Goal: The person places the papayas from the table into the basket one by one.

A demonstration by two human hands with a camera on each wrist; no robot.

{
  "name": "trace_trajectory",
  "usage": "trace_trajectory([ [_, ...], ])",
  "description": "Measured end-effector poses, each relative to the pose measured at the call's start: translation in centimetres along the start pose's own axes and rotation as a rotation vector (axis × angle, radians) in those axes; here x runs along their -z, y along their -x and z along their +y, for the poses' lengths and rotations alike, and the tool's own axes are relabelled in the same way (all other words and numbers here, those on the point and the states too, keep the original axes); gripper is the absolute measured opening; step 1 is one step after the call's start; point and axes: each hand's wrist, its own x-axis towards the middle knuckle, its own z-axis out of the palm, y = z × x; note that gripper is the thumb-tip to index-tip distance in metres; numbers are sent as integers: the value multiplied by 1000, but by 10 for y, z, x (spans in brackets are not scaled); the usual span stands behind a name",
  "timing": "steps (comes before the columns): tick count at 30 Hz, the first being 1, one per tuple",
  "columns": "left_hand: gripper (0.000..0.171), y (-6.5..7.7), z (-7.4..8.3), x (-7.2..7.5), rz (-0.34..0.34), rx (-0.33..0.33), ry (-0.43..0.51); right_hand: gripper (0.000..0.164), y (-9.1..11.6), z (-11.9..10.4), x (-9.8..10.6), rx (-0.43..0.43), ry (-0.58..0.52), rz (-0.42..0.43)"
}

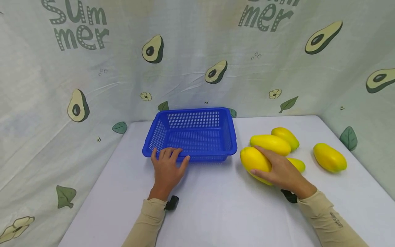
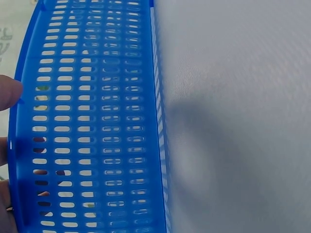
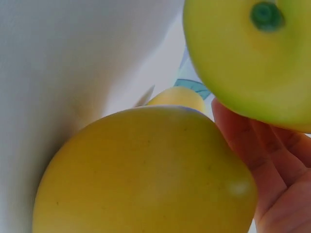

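Note:
In the head view, my right hand (image 1: 282,171) holds a yellow papaya (image 1: 254,163) between thumb and fingers, at the left of a group of similar fruit. The right wrist view shows the stem end of a papaya (image 3: 243,63) by the fingers (image 3: 262,160), with another papaya (image 3: 146,174) below it. My left hand (image 1: 168,169) is at the front rim of a blue plastic basket (image 1: 232,137). Its fingers hook over the rim, and skin shows through the slots of the basket wall (image 2: 97,121) in the left wrist view. No fruit lies in the basket.
Beside the right hand lie two papayas, one in front (image 1: 270,144) and one behind (image 1: 285,137). Another papaya (image 1: 296,164) is partly hidden by the hand. Farther right lies a separate papaya (image 1: 330,157). A patterned cloth (image 1: 185,34) hangs behind the white table (image 1: 213,206).

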Motion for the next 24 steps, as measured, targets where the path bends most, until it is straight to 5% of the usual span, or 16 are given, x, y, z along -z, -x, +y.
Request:
trace_trajectory([
  [14, 44, 2, 2, 3, -10, -25, -59, 83, -3, 0, -2, -91, -118, 14],
  [24, 40, 1, 2, 1, 24, -49, -8, 82, -15, -2, 12, -140, -115, 0],
])
